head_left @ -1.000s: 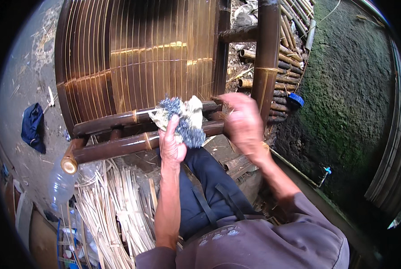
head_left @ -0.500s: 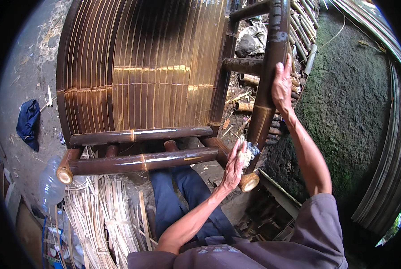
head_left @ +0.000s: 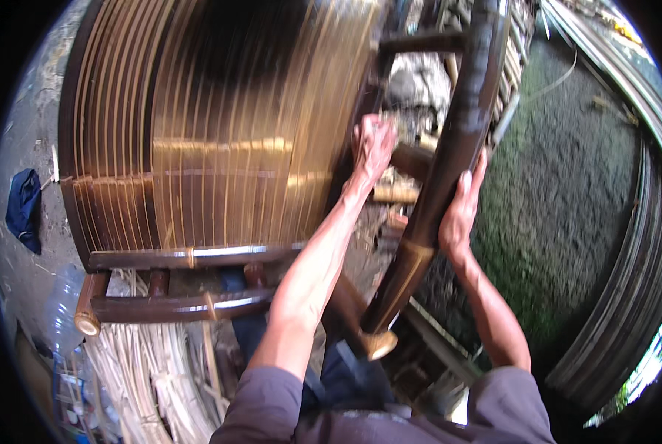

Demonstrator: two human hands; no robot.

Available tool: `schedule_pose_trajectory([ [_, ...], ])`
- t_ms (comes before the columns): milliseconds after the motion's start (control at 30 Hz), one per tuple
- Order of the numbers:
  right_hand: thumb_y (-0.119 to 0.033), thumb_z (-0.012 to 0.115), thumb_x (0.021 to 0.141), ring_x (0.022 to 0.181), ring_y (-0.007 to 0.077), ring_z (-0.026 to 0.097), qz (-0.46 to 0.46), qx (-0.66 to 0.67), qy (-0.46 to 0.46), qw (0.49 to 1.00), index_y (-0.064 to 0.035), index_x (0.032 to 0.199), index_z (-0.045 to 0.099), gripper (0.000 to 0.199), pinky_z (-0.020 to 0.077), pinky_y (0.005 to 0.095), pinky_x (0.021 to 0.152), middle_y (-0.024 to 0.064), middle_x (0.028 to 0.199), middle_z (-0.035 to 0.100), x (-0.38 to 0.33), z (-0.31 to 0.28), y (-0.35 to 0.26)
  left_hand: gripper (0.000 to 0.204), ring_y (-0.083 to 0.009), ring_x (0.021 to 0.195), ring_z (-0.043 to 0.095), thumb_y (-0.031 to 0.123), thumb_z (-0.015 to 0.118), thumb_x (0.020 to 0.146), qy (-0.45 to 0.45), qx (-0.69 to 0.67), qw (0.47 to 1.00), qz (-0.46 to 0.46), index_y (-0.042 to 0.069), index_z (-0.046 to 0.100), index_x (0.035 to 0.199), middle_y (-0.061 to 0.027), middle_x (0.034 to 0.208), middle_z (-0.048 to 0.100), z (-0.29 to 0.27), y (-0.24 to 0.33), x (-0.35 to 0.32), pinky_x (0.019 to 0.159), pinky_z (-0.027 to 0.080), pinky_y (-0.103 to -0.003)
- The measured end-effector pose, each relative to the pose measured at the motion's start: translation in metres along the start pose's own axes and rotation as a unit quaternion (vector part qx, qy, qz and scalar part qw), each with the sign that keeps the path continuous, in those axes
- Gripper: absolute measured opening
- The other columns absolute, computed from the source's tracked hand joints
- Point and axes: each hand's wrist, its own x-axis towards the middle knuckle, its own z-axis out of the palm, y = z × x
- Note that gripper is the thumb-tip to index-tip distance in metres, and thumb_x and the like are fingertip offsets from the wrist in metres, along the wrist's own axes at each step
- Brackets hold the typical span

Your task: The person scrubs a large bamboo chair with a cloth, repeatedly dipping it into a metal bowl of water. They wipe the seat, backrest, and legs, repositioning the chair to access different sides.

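A dark, glossy bamboo bench (head_left: 227, 192) with a slatted surface stands before me, tilted in my view. My left hand (head_left: 375, 144) is closed in a fist at the inner side rail, beside a short crosspiece (head_left: 411, 160). The pale crumpled wad seen in it earlier is now hidden by the fist and blur. On the right runs a thick bamboo pole (head_left: 449, 140) of the bench, its cut end pale. Against that pole's outer side lies my right hand (head_left: 458, 218), fingers stretched along it and thumb apart.
Bundled pale bamboo strips (head_left: 153, 370) lie at lower left, near a clear plastic bottle (head_left: 66, 303). Dark blue cloth (head_left: 24, 209) is on the ground at far left. To the right rises a mossy slab (head_left: 560, 192), with long strips (head_left: 620, 274) beyond it. Cut bamboo pieces (head_left: 394, 194) show behind the pole.
My left hand has left the pole's near end and moved forward to the inner rail. My right hand stays on the pole, lower in view. The bench has shifted left and down in view.
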Motion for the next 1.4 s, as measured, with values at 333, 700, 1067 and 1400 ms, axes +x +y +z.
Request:
schedule_pose_trajectory([
  [333,-0.040,0.038,0.103,0.142,0.0279,0.024,-0.023,0.062,-0.038,0.997,-0.0064,0.156,0.006,0.070,0.0197,0.0390,0.116,0.0168,0.158,0.019,-0.006,0.002,0.003,0.022,-0.0284,0.090,0.051,0.021,0.053,0.097,-0.067,0.018,0.996,-0.053,0.007,0.066,0.107,-0.0144,0.101,0.055,0.011,-0.079,0.008,0.080,0.042,-0.042],
  [700,-0.044,0.048,0.099,0.140,0.0276,0.028,0.015,0.103,0.001,0.995,-0.0101,0.156,0.005,0.079,0.0229,0.0389,0.114,0.0165,0.155,0.023,0.000,-0.006,0.024,0.022,-0.0241,0.084,0.051,0.015,0.052,0.099,0.078,-0.023,0.996,-0.032,0.003,0.062,0.115,-0.0110,0.094,0.052,0.018,-0.044,-0.002,0.074,0.044,-0.039],
  [1067,-0.043,0.049,0.097,0.142,0.0269,0.025,0.014,0.122,-0.010,0.992,-0.0073,0.156,0.003,0.082,0.0182,0.0382,0.116,0.0160,0.157,0.019,0.000,-0.004,0.020,0.042,-0.0298,0.105,0.056,0.013,0.065,0.089,0.017,0.152,0.984,0.097,0.010,0.057,0.131,-0.0124,0.118,0.059,0.021,-0.059,0.045,0.089,0.048,-0.043],
  [1400,-0.037,0.050,0.098,0.144,0.0276,0.020,0.021,0.134,-0.007,0.991,-0.0069,0.155,0.001,0.081,0.0162,0.0401,0.116,0.0158,0.158,0.016,-0.003,-0.014,0.026,0.025,-0.0328,0.112,0.058,0.009,0.059,0.092,-0.070,0.060,0.996,0.011,0.007,0.066,0.116,-0.0152,0.118,0.064,-0.017,-0.063,-0.006,0.095,0.049,-0.044],
])
